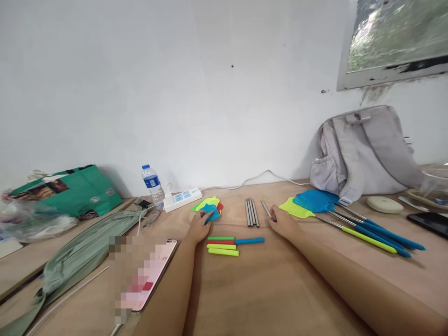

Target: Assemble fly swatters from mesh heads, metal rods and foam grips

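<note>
My left hand (pixel 200 227) is at a small pile of plastic fly swatter heads, its fingers gripping the blue swatter head (pixel 211 213) on top. Beneath it show a yellow-green head (pixel 207 203) and bits of green and red. My right hand (pixel 281 223) pinches a thin metal rod (pixel 266 208), which points away from me. Between the hands, several metal rods (pixel 251 213) lie side by side. Closer to me are coloured handle sleeves: a green one (pixel 221 238), a red one (pixel 224 242), a blue one (pixel 249 241) and yellow-green ones (pixel 223 252).
Whole fly swatters with blue heads (pixel 313 200) and long handles lie right of my right forearm. Behind them stands a grey backpack (pixel 367 149). Leftward are a power strip (pixel 182 199), a water bottle (pixel 151 183), a phone (pixel 149 275), a grey-green bag (pixel 87 252) and a green bag (pixel 84 191).
</note>
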`<state>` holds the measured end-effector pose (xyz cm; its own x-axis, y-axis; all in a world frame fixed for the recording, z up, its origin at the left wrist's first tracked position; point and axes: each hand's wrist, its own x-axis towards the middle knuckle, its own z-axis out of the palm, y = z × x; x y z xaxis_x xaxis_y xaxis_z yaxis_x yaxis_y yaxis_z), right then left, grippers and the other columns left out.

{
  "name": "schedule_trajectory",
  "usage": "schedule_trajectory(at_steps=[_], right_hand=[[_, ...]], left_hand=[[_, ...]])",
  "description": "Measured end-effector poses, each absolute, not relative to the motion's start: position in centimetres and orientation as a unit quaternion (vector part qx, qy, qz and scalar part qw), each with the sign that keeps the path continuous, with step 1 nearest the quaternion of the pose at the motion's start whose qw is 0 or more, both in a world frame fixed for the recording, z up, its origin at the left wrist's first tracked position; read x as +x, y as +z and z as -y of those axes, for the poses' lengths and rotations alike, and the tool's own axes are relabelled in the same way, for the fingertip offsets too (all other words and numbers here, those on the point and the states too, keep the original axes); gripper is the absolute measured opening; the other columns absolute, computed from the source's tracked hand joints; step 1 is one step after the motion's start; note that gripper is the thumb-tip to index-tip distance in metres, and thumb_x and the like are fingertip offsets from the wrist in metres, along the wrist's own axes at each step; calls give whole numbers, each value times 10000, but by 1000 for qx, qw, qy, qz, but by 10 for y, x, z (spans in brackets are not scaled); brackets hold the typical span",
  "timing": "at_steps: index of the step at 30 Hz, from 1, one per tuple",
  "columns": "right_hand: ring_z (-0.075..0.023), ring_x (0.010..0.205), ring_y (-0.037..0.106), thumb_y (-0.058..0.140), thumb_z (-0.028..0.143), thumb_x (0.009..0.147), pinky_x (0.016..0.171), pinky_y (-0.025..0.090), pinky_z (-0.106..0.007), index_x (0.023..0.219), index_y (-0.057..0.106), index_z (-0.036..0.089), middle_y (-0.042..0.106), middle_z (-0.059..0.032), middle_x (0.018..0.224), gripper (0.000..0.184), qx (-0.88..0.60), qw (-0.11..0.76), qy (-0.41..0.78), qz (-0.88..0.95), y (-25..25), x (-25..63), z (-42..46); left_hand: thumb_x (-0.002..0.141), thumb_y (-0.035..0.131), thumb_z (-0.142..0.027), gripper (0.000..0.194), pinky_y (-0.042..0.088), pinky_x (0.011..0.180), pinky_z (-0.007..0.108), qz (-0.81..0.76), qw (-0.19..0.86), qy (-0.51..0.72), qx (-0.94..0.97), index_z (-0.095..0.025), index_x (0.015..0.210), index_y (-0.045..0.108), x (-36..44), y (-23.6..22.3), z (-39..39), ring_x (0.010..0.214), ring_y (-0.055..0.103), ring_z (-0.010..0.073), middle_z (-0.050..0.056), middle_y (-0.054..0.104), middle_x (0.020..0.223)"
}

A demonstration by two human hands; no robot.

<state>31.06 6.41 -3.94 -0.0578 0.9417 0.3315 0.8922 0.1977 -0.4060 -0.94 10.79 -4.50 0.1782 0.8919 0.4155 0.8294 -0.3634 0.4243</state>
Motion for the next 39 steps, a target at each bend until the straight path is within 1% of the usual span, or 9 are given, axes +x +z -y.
schedule_trajectory(at_steps=[6,9,12,15,18,21,26,33,39], right_hand=[[-194,792,518,425,81,732,683,354,-271,831,488,128,544,-127,862,126,-650,250,15,717,-43,317,-49],[-224,787,523,380,23,729,709,367,-316,801,517,106,532,-173,888,176,-659,241,1,713,-47,322,-40],[-237,806,535,331,-5,739,729,384,-340,894,521,83,514,-200,944,261,-666,246,-6,704,-48,329,-30],[-228,937,519,297,64,809,797,392,-332,1056,462,111,513,-171,1018,301,-626,293,1,723,-44,335,-15],[-201,974,517,277,217,873,820,407,-328,1101,431,183,550,-104,1025,277,-525,371,43,765,-37,340,6],[-202,879,555,296,341,876,760,435,-339,1045,474,197,592,-80,950,284,-500,401,64,765,-30,343,25],[-193,807,577,341,400,857,710,444,-321,910,547,205,630,-60,869,289,-501,377,51,777,-21,344,37],[-198,839,581,365,380,851,724,444,-318,976,566,211,643,-64,885,291,-490,368,41,789,-17,338,39],[-193,827,584,372,368,852,721,441,-311,936,566,216,642,-69,899,260,-465,366,4,806,-17,337,40]], left_hand=[[831,308,-174,393,310,975,418,-551,37,404,730,-149,1179,487,-10,-40,-83,1103,439,220,113,510,1125],[865,280,-238,381,318,977,401,-551,48,493,672,-165,1205,436,-4,-33,-64,1128,438,212,96,525,1154],[858,339,-332,346,364,945,351,-521,143,638,549,-215,1159,461,11,-23,-44,1077,495,192,59,555,1145],[813,431,-330,321,449,851,345,-466,331,709,413,-220,1110,481,30,-15,-29,987,562,181,41,573,1130],[744,541,-313,333,500,756,337,-386,508,676,367,-185,1050,524,47,-9,-20,897,604,190,53,617,1052],[692,617,-314,324,518,678,292,-339,575,643,376,-160,974,570,58,-6,-13,791,626,175,51,658,927],[671,655,-300,295,518,622,249,-335,592,629,376,-162,923,590,64,-3,-6,705,632,145,27,674,854],[711,621,-289,272,515,690,295,-332,602,617,382,-147,940,583,66,-1,-4,757,635,180,39,678,860],[708,629,-290,278,530,646,304,-333,606,603,399,-160,949,581,70,-3,-2,671,636,159,38,681,846]])
